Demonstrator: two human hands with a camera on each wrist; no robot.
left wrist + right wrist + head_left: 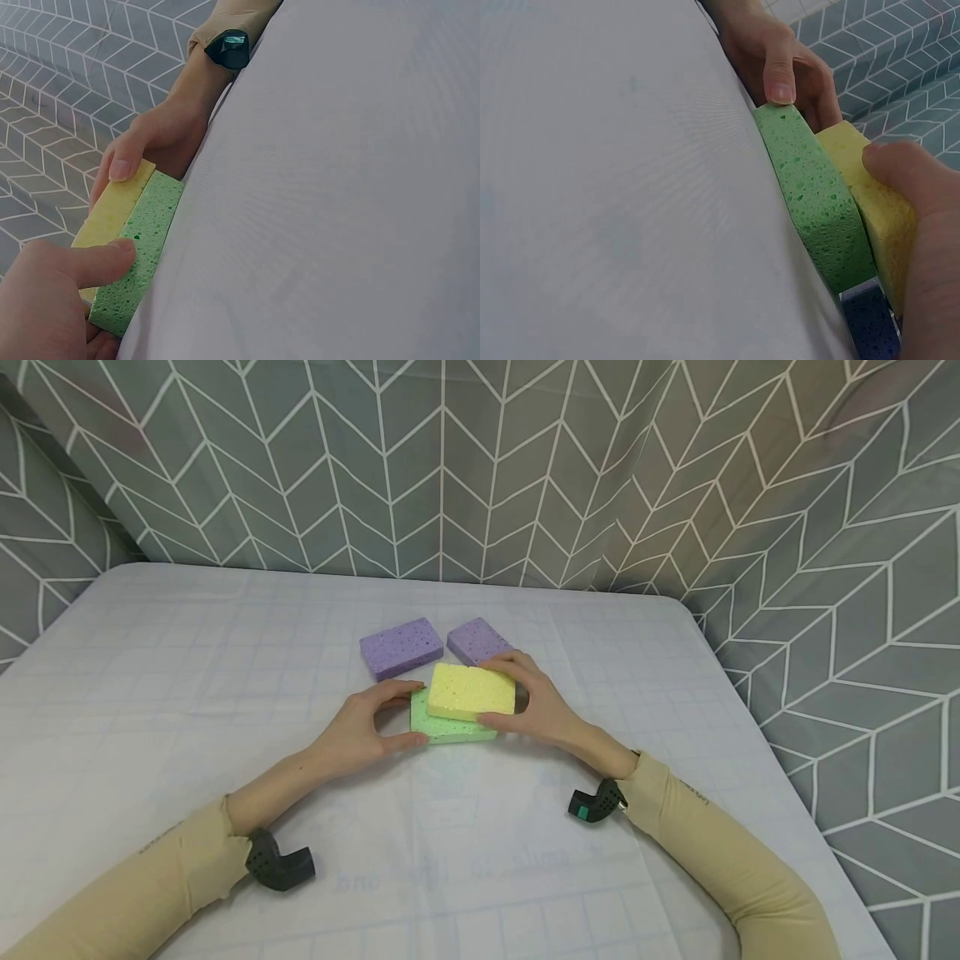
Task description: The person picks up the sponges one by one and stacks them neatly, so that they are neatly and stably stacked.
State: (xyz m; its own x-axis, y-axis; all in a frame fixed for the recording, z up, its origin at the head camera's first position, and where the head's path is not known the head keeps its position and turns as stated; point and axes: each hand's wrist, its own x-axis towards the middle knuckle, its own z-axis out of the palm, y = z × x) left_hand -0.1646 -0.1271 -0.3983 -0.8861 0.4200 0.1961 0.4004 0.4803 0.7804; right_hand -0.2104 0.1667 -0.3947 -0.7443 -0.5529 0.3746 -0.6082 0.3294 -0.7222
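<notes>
My left hand (354,737) grips the left end of a green sponge (453,731), thumb on the near side and fingers on the far side. The green sponge lies flat on the table. A yellow sponge (471,691) overlaps its top, set slightly back and to the right. Thumb and fingers of my right hand (546,708) pinch the yellow sponge at its right end. In the right wrist view, a dark blue sponge-like block (870,319) shows at the green sponge's end; it is hidden in the head view.
Two purple sponges lie just behind: one at the left (401,647), the other (476,641) partly covered by my right fingers. A white cloth (225,635) with faint lines covers the table. Grey patterned curtains (465,468) hang behind and at the sides.
</notes>
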